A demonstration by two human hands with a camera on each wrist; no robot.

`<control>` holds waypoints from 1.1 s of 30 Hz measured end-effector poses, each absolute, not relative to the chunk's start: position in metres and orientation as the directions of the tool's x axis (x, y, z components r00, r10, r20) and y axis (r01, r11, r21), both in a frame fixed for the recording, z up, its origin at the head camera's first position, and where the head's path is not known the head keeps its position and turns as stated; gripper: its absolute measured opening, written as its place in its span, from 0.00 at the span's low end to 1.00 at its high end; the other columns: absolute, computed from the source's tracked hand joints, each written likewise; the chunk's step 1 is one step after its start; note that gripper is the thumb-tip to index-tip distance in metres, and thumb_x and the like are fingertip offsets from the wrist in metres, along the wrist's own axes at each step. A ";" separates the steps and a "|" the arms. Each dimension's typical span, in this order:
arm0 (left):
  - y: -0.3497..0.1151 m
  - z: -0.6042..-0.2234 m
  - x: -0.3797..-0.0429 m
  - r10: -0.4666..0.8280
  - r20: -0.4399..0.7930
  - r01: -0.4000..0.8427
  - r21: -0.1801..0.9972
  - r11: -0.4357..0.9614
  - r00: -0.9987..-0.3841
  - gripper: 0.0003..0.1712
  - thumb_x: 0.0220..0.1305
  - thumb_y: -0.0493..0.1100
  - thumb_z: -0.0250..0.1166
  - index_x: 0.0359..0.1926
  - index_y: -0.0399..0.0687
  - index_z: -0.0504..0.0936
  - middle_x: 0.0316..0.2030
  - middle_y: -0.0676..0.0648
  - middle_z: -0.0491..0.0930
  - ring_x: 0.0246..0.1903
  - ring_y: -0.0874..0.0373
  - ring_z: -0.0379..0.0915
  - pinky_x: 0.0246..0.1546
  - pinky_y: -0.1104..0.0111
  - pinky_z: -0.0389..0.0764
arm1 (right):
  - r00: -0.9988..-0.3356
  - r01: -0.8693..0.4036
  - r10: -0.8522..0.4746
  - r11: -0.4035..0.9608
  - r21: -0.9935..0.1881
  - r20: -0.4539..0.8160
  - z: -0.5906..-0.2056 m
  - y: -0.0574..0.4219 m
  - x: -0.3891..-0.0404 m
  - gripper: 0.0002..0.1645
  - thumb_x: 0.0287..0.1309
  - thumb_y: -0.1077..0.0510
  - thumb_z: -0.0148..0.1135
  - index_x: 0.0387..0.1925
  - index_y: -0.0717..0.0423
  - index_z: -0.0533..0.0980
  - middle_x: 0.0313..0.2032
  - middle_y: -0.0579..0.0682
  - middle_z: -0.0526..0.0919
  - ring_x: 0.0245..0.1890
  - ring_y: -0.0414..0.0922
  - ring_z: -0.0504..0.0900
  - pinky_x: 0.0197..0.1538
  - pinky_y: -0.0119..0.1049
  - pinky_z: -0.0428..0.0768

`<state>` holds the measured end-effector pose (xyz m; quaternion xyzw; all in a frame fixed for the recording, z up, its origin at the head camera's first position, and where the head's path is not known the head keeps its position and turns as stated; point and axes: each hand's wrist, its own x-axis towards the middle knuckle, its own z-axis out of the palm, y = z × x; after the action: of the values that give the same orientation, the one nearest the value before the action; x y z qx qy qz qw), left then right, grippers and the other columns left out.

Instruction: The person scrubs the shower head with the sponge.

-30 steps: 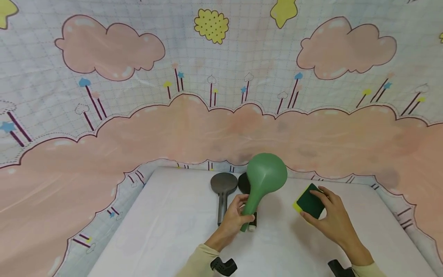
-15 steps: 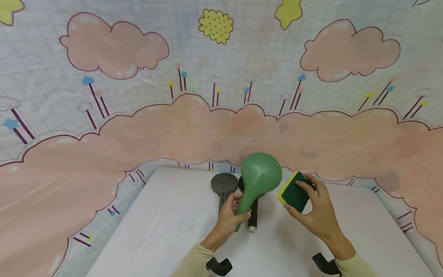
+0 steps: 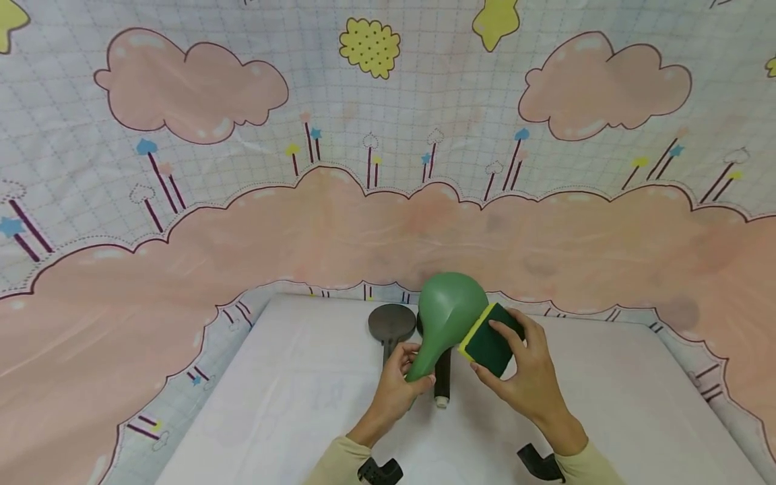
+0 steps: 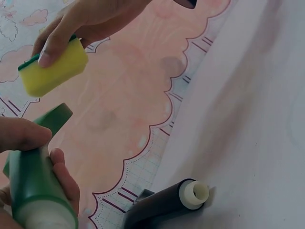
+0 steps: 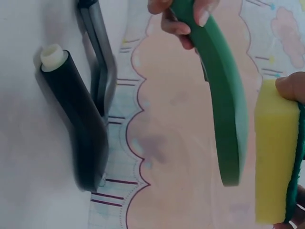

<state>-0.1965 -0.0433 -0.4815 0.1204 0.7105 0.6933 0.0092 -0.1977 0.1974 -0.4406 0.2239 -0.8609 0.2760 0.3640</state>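
My left hand [image 3: 388,396] grips the handle of a green shower head [image 3: 453,303], holding it raised with its round head pointing away from me. My right hand [image 3: 535,391] pinches a sponge [image 3: 494,341] between thumb and fingers, a dark green scouring layer on one face. Its yellow side [image 5: 274,152] faces the shower head. In the head view the sponge's edge overlaps the right rim of the head; from the right wrist a narrow gap shows between sponge and shower head [image 5: 228,109].
A grey shower head [image 3: 393,323] lies on the white table [image 3: 291,391], left of the green one. Beside it lies a black shower head [image 3: 443,380] with a pale threaded end, its head mostly hidden. A patterned cloth [image 3: 388,236] hangs behind the table.
My right hand has carried the sponge leftward, up to the green shower head. My left hand has shifted slightly left with the shower head.
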 end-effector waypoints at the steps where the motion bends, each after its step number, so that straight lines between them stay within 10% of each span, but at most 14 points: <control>1: -0.044 -0.482 -0.197 0.183 0.154 0.160 0.987 0.021 -0.971 0.30 0.57 0.32 0.69 0.60 0.41 0.68 0.49 0.38 0.77 0.46 0.57 0.75 0.39 0.70 0.79 | -0.632 -0.589 -0.192 0.749 -0.304 0.751 -0.441 0.196 -0.198 0.45 0.37 0.41 0.79 0.58 0.54 0.75 0.65 0.64 0.66 0.62 0.60 0.66 0.49 0.61 0.79; 11: -0.051 -0.484 -0.195 0.170 0.170 0.184 0.980 0.072 -0.971 0.31 0.57 0.35 0.70 0.60 0.41 0.68 0.48 0.39 0.78 0.47 0.55 0.74 0.44 0.68 0.76 | -0.577 -0.629 -0.261 0.747 -0.216 0.774 -0.447 0.183 -0.196 0.42 0.55 0.24 0.54 0.56 0.50 0.77 0.65 0.65 0.67 0.63 0.60 0.67 0.53 0.61 0.78; 26: -0.051 -0.484 -0.195 0.142 0.171 0.183 0.980 0.075 -0.975 0.31 0.57 0.34 0.70 0.61 0.42 0.69 0.48 0.40 0.80 0.44 0.57 0.74 0.34 0.70 0.80 | -0.464 -0.677 -0.315 0.729 -0.102 0.828 -0.456 0.169 -0.200 0.37 0.59 0.27 0.52 0.54 0.49 0.78 0.65 0.64 0.70 0.62 0.60 0.69 0.71 0.35 0.62; 33: -0.049 -0.481 -0.192 0.120 0.211 0.227 0.963 0.145 -0.970 0.29 0.54 0.35 0.73 0.57 0.43 0.72 0.43 0.43 0.81 0.41 0.62 0.76 0.42 0.71 0.76 | -0.425 -0.695 -0.310 0.713 -0.088 0.851 -0.454 0.165 -0.201 0.35 0.60 0.28 0.54 0.55 0.48 0.79 0.65 0.63 0.70 0.62 0.60 0.70 0.63 0.47 0.71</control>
<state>-0.1915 -0.0489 -0.4806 0.1150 0.7554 0.6438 -0.0416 -0.2015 0.1651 -0.4541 0.3083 -0.8149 0.2198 0.4388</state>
